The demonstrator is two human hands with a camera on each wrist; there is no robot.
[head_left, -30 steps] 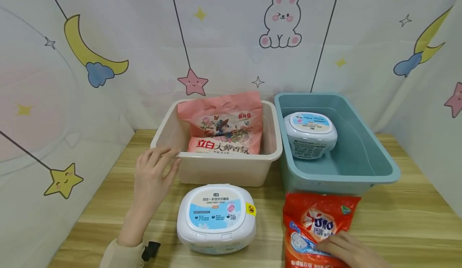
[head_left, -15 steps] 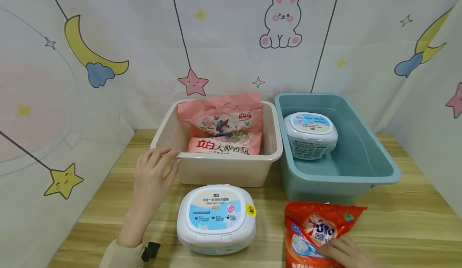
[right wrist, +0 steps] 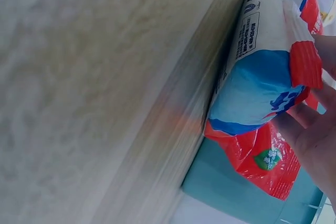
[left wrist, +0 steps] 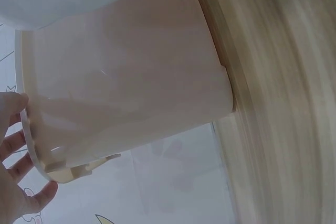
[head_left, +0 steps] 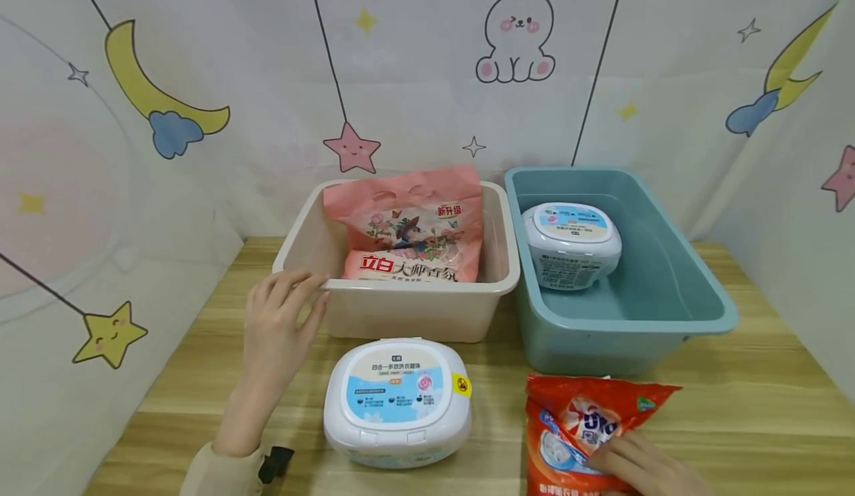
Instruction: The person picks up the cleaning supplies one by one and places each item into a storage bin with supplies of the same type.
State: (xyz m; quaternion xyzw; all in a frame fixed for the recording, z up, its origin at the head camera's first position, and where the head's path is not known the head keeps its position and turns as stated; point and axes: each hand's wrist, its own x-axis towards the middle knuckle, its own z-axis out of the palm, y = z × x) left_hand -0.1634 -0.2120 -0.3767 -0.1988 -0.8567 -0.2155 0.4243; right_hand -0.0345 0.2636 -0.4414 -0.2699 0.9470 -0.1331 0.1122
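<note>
My left hand [head_left: 279, 325] holds the front left corner of the cream tub [head_left: 414, 318], fingers over its rim; the left wrist view shows the fingertips along that rim [left wrist: 32, 150]. A pink bag of laundry powder [head_left: 417, 229] leans inside the tub. At the lower right, my right hand [head_left: 644, 466] grips the side of a red OMO laundry powder bag [head_left: 568, 422], its film creased under the fingers. The bag's white and blue side [right wrist: 252, 93] faces the right wrist camera. The bag's lower end is cut off in the head view.
A white box of laundry capsules [head_left: 397, 403] sits on the wooden table [head_left: 748, 422] between the hands. Behind the red bag stands a blue-green tub [head_left: 628, 347] with a similar white box [head_left: 573, 247] at its left side. A patterned cloth [head_left: 401, 73] hangs behind.
The red bag has moved slightly toward me, away from the blue-green tub, and its top has folded over. My left hand has stayed on the rim. The head view has shifted slightly.
</note>
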